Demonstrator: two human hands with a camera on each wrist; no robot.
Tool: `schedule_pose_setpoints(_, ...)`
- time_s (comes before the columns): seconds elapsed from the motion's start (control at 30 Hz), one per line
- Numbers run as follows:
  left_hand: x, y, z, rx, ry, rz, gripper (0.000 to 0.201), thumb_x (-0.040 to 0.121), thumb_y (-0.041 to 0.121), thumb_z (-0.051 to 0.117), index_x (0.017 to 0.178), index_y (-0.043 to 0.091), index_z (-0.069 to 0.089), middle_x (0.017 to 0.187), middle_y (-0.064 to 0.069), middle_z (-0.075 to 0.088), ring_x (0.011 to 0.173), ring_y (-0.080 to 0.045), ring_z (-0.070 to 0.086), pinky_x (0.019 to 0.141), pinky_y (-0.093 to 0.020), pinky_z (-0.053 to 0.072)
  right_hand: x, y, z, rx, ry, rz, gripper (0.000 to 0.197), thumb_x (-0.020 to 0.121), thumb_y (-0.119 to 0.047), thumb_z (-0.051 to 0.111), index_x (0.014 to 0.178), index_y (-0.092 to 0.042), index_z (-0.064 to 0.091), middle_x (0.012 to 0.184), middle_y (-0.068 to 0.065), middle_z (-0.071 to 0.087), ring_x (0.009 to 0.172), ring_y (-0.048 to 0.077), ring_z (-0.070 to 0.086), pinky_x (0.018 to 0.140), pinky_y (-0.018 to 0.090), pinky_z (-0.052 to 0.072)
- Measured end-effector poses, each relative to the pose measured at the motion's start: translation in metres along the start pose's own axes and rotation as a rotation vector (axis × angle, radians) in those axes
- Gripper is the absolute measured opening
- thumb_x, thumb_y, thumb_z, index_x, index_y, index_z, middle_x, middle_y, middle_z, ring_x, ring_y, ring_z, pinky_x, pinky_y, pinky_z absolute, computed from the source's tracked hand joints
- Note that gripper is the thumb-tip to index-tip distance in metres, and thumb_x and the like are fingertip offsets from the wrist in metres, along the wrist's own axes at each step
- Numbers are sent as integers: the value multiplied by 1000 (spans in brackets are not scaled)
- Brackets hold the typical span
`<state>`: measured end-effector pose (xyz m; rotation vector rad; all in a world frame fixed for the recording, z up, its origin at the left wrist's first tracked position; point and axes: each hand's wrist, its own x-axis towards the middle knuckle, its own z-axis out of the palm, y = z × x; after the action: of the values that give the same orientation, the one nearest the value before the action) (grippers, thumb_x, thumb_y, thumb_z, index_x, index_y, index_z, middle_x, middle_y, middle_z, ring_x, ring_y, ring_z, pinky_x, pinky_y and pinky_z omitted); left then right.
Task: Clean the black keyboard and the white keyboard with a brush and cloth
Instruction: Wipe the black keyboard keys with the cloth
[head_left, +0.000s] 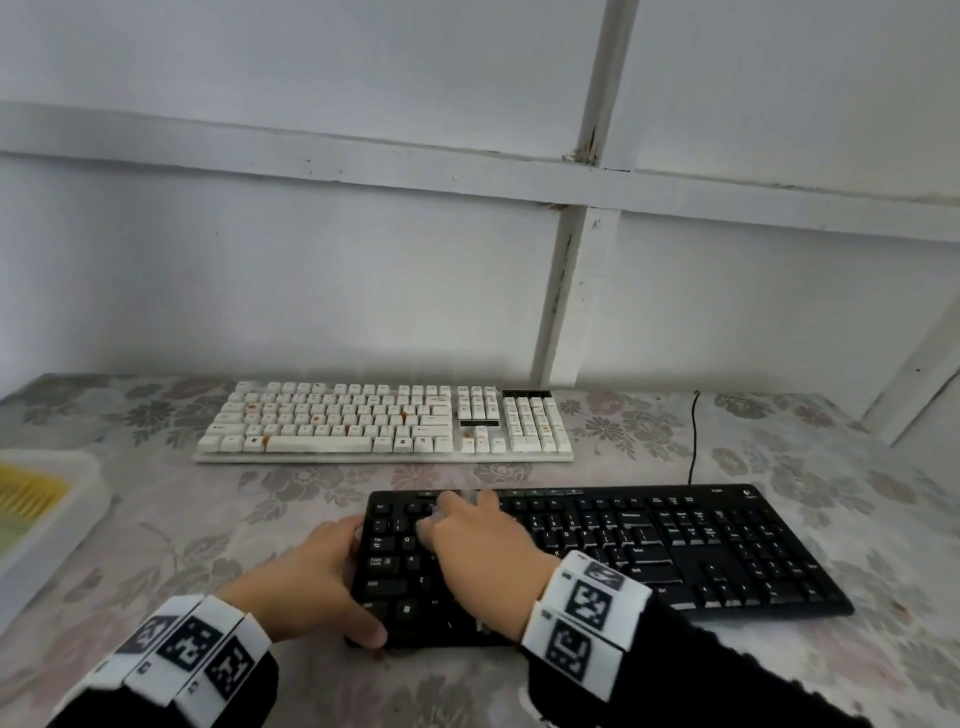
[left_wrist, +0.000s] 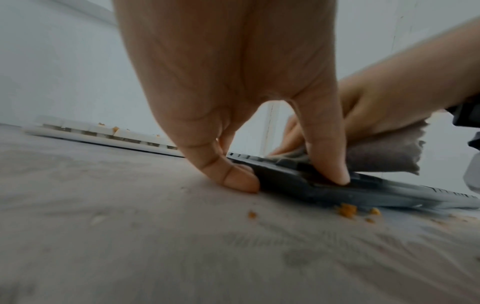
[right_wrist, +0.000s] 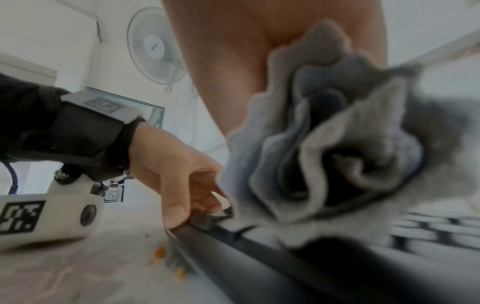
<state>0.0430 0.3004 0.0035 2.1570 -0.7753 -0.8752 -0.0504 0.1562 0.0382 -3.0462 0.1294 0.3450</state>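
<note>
The black keyboard (head_left: 675, 551) lies near me on the flowered tablecloth. My left hand (head_left: 343, 582) grips its left end, thumb on the front corner and fingers curled against the side, seen close in the left wrist view (left_wrist: 285, 176). My right hand (head_left: 467, 525) presses a bunched grey cloth (right_wrist: 337, 144) onto the keys at the upper left; only bits of the cloth (head_left: 431, 519) show between its fingers. The white keyboard (head_left: 384, 423) lies farther back, with orange crumbs on its keys. No brush is plainly in view.
Orange crumbs (left_wrist: 346, 209) lie on the tablecloth by the black keyboard's front left corner. A white tray (head_left: 62, 499) holding something yellow (head_left: 28, 496) stands at the left edge. A black cable (head_left: 694, 436) runs back to the wall close behind.
</note>
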Motion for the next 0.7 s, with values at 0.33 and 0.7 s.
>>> schedule_pose_setpoints(0.33,3,-8,-2,-65,-38,14,87,49,7,83,116,37,37,108,7,48,84,-6,53,66,-15,44,-17,59,-4,24,65,71,29,80,12,38,71,-15,38,99,4,28,93,26,30,78,33,23)
schedule_pose_setpoints(0.7,8,-13,-4,-42,-80,-2,93,46,17,84,117,44,31,113,10,41,90,-8,50,71,-18,43,-54,125,20,-11,82,226,43,83,12,37,113,-14,54,99,-3,27,89,22,27,75,31,29)
